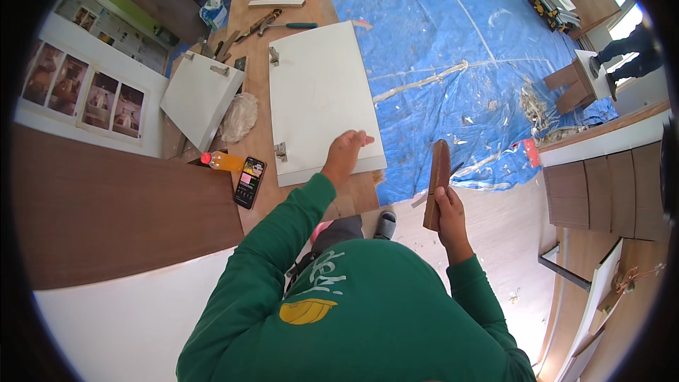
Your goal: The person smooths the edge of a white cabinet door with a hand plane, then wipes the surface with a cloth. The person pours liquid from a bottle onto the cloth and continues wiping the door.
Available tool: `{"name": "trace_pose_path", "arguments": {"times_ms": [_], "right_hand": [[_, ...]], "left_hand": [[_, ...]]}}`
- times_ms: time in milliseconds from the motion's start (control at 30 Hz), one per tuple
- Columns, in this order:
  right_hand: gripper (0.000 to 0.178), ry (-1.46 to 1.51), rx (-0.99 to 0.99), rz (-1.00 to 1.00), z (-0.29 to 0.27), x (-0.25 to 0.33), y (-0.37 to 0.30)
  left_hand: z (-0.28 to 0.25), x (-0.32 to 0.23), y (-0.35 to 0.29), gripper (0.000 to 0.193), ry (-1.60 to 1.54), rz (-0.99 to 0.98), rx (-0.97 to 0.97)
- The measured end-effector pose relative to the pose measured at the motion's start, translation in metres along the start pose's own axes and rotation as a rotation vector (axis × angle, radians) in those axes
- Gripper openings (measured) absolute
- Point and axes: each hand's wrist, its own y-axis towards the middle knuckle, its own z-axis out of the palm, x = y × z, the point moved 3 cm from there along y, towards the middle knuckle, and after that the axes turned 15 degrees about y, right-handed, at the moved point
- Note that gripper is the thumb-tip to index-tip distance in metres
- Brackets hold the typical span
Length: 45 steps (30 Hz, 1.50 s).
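A white cabinet door panel (322, 92) lies on a wooden work board, with metal hinges (274, 55) along its left edge. Over its near right corner hovers my left hand (345, 155), fingers loosely bent and slightly apart, nothing visible in them. My right hand (450, 213) is closed around a brown wooden hand plane (439, 173), held upright to the right of the panel. A thin blade-like piece (457, 169) sticks out of the plane's side. Whether my left hand touches the panel, I cannot tell.
Left of the panel are a smaller white hinged door (201, 95), an orange drink bottle (225, 162) and a phone (249, 182). Hand tools (265, 22) lie at the board's far end. Blue sheeting (431, 35) covers the floor. At right, another person's legs (626, 56) stand on a stool.
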Motion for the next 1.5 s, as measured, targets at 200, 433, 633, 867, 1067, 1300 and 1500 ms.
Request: {"name": "trace_pose_path", "arguments": {"times_ms": [200,433,633,867,1067,1300,1500], "right_hand": [[0.032,-0.111,-0.069,-0.081,0.068,0.017,0.061],[0.026,-0.279,-0.004,-0.177,0.137,0.018,0.186],[0.037,-0.606,0.027,-0.391,0.189,0.022,0.313],[0.066,-1.199,-0.048,-0.674,0.280,0.033,0.471],[0.072,-1.333,0.016,-0.469,0.338,0.036,0.549],[0.066,-1.426,-0.056,-0.533,0.375,0.050,0.575],[0.064,-1.372,-0.007,-0.530,0.372,0.035,0.568]], "left_hand": [[-0.030,0.011,0.128,0.033,-0.167,0.074,-0.301],[-0.066,0.039,0.291,0.022,-0.499,0.260,-0.610],[-0.083,0.040,0.329,0.029,-0.664,0.294,-0.692],[-0.097,0.044,0.343,0.069,-1.208,0.186,-0.551],[-0.110,0.048,0.340,0.084,-1.270,0.179,-0.595],[-0.102,0.044,0.339,0.087,-1.202,0.209,-0.578],[-0.103,0.066,0.358,0.080,-1.398,0.216,-0.525]]}}
